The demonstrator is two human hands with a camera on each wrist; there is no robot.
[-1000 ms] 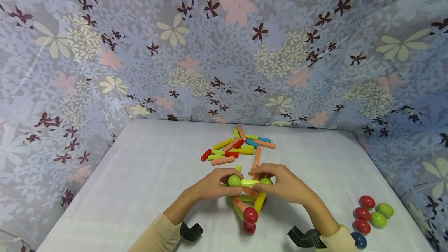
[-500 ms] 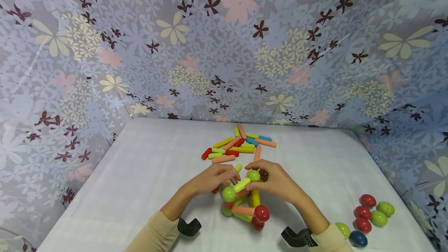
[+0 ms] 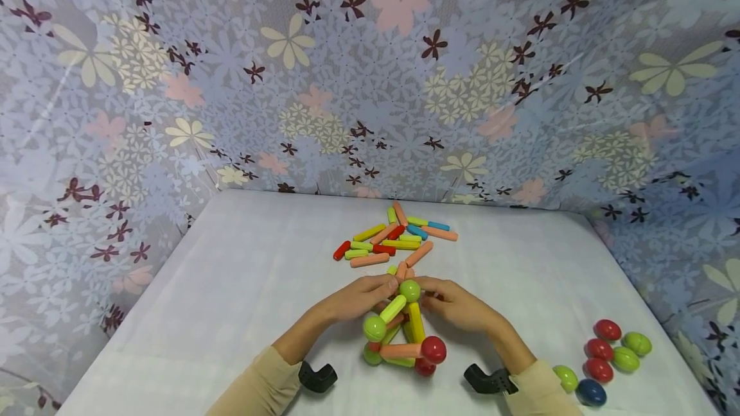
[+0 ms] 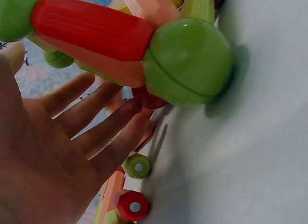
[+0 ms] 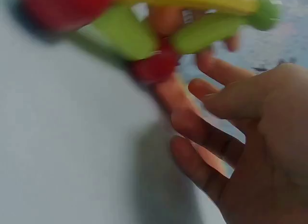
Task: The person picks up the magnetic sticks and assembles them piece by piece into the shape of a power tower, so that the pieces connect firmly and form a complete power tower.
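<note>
A frame of rod-and-ball magnetic building pieces stands on the table between my hands. Its top light-green rod (image 3: 394, 309) joins two green balls, the far one (image 3: 410, 291) and the near one (image 3: 374, 327). A red ball (image 3: 433, 350) marks its front right corner, and a red rod (image 4: 94, 29) rises at its left side. My left hand (image 3: 355, 297) is beside the frame's far left, fingers extended behind it in the left wrist view. My right hand (image 3: 459, 303) is at its far right, fingers loosely bent close to the structure. Orange rods (image 3: 401, 271) show between both hands.
Behind the frame lies a loose pile of rods in red, yellow (image 3: 401, 244), green, orange and blue. Several red balls (image 3: 599, 350), green balls (image 3: 626, 359) and a blue ball (image 3: 591, 393) rest at the front right. A floral cloth (image 3: 370, 82) hangs beyond the table.
The frame has turned, its left green ball coming nearer and its other green ball shifting left. Both hands have moved off the top rod to the frame's far sides. One orange rod has swung aslant.
</note>
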